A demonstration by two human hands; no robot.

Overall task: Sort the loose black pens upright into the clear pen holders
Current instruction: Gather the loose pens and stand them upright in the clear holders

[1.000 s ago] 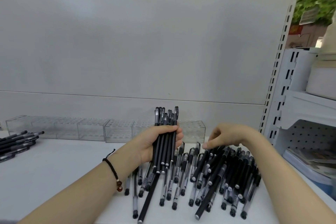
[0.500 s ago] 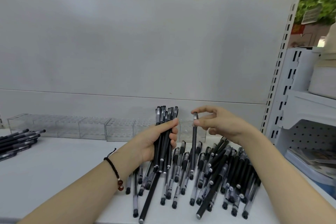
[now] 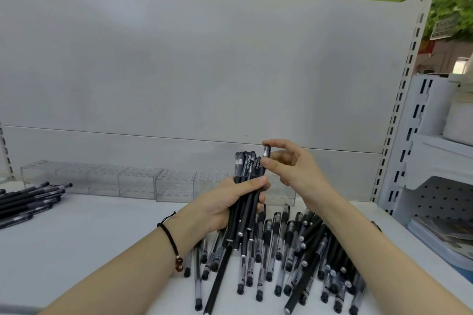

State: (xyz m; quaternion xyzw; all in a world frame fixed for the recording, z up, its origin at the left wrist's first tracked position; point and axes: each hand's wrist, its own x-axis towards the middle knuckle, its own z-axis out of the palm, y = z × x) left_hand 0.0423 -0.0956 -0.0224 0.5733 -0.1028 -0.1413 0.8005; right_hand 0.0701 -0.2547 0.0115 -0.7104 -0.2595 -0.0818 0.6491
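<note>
Loose black pens (image 3: 294, 258) lie heaped on the counter (image 3: 89, 238) at the front edge, right of centre. Left hand (image 3: 225, 207) is just above the heap, with a cord bracelet (image 3: 171, 240) on the wrist. Its fingers are wrapped round a bundle of pens (image 3: 247, 186), held upright. Right hand (image 3: 294, 169) is at the bundle's top. Thumb and forefinger pinch the cap end of a single pen (image 3: 266, 151) just beside the bundle, other fingers loosely spread. Second pen pile (image 3: 28, 199) is at the left edge. Clear pen holders (image 3: 135, 181) stand in a row along the back edge, against the white back panel (image 3: 204, 71).
</note>
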